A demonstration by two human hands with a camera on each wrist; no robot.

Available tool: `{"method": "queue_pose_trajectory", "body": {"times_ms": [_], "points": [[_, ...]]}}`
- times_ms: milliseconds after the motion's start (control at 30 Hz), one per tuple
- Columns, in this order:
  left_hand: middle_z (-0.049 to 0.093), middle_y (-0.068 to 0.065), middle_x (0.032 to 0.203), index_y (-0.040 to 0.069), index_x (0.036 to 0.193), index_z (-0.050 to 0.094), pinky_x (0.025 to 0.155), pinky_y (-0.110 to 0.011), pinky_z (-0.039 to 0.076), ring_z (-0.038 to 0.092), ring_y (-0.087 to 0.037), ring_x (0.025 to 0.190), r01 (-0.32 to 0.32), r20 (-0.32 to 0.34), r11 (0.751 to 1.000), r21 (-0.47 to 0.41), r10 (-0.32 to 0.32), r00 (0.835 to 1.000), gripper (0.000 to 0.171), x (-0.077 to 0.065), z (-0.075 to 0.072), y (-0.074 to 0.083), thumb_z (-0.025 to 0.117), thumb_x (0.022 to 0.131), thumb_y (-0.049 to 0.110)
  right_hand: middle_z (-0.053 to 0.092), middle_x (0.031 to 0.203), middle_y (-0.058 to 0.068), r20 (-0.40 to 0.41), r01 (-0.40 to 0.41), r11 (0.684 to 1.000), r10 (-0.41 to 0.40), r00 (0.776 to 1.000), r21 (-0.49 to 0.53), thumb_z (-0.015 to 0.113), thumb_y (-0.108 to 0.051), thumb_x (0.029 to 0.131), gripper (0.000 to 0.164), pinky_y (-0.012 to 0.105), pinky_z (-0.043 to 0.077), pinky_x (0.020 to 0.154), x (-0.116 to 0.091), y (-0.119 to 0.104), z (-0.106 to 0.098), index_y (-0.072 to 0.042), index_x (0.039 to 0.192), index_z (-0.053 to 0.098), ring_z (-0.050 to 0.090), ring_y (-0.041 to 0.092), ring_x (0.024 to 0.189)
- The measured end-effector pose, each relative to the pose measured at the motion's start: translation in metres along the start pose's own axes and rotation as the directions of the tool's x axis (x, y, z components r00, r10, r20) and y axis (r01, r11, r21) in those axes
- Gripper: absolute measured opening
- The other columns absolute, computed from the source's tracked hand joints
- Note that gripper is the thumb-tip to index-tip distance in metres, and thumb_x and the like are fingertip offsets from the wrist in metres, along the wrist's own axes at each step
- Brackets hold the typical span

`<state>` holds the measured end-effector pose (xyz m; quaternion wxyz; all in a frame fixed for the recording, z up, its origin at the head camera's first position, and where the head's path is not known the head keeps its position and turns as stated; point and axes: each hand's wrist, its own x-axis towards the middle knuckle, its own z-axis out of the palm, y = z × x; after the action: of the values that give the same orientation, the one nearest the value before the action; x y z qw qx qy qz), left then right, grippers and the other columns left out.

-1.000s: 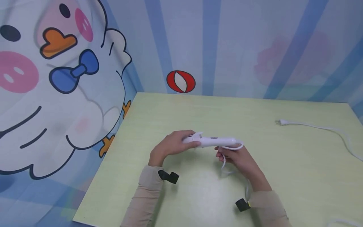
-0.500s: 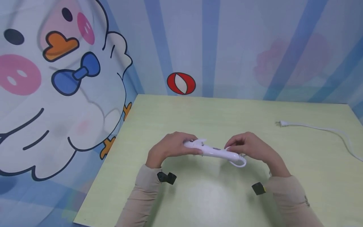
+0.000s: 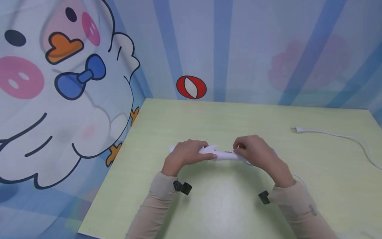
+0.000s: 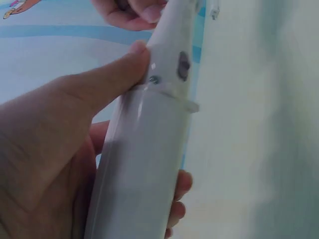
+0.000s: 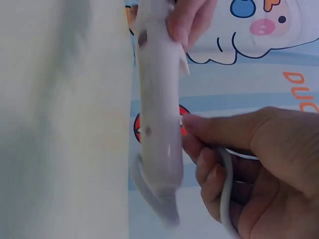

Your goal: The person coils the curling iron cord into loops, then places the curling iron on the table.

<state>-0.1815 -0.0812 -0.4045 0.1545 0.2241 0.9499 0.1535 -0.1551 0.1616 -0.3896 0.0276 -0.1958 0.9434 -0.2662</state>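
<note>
A white curling iron point(image 3: 223, 155) lies level above the table, its lever sticking up near the middle. My left hand point(image 3: 185, 153) grips it over the barrel end; in the left wrist view the thumb lies along the white body point(image 4: 142, 149) and fingertips show on the far side. At the handle end is my right hand point(image 3: 257, 152), fingers curled around the white cord point(image 5: 226, 191). Its thumb and index fingertips come together right beside the handle point(image 5: 160, 114); whether they touch it I cannot tell. The cord loops back from the handle's tail.
A white two-pin plug point(image 3: 298, 129) with its cord trailing off the right edge lies on the pale green table point(image 3: 253, 122). More white cord shows faintly at the lower right. A cartoon-printed backdrop point(image 3: 247, 53) stands behind and to the left.
My right hand has risen from below the handle to above it, bringing the cord along. The iron's handle end dipped, then came back nearly level. The left hand keeps its grip.
</note>
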Motion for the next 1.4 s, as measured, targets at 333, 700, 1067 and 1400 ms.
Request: {"method": "queue_pose_trajectory", "body": {"times_ms": [333, 700, 1067, 1400], "points": [[0.053, 0.003, 0.073, 0.022, 0.108, 0.056, 0.057, -0.029, 0.037, 0.05, -0.013, 0.066, 0.152, -0.212, 0.987, 0.058, -0.137, 0.968, 0.057, 0.003, 0.015, 0.006, 0.043, 0.081, 0.07, 0.068, 0.093, 0.013, -0.226, -0.129, 0.983, 0.155, 0.962, 0.128, 0.057, -0.01, 0.09, 0.021, 0.03, 0.044, 0.056, -0.008, -0.012, 0.023, -0.002, 0.11, 0.057, 0.057, 0.017, 0.066], [0.051, 0.001, 0.064, 0.016, 0.092, 0.055, 0.049, -0.028, 0.034, 0.048, -0.015, 0.056, 0.247, -0.369, 0.968, -0.04, -0.244, 0.897, 0.052, 0.002, 0.01, 0.017, 0.047, 0.081, 0.067, 0.069, 0.095, 0.009, -0.201, -0.185, 0.941, 0.248, 0.948, 0.284, 0.055, -0.015, 0.093, 0.024, 0.031, 0.044, 0.057, -0.014, -0.01, 0.035, -0.004, 0.113, 0.059, 0.06, 0.019, 0.071], [0.056, 0.004, 0.071, 0.019, 0.098, 0.059, 0.056, -0.031, 0.038, 0.052, -0.014, 0.063, 0.209, -0.304, 0.969, -0.134, -0.241, 0.922, 0.053, -0.001, -0.003, 0.007, 0.047, 0.082, 0.067, 0.065, 0.107, 0.018, 0.017, -0.232, 0.815, 0.263, 0.965, 0.531, 0.051, -0.008, 0.094, 0.027, 0.031, 0.052, 0.076, -0.022, 0.018, 0.042, 0.004, 0.117, 0.059, 0.066, 0.026, 0.09], [0.057, 0.008, 0.077, 0.025, 0.099, 0.061, 0.058, -0.029, 0.04, 0.053, -0.011, 0.068, 0.049, -0.194, 0.985, -0.166, -0.081, 0.978, 0.047, -0.011, -0.009, 0.001, 0.046, 0.082, 0.067, 0.065, 0.094, 0.023, 0.203, -0.241, 0.676, 0.137, 0.97, 0.696, 0.06, -0.026, 0.09, 0.04, 0.034, 0.053, 0.07, -0.015, 0.051, 0.033, 0.009, 0.11, 0.06, 0.066, 0.023, 0.075]]}}
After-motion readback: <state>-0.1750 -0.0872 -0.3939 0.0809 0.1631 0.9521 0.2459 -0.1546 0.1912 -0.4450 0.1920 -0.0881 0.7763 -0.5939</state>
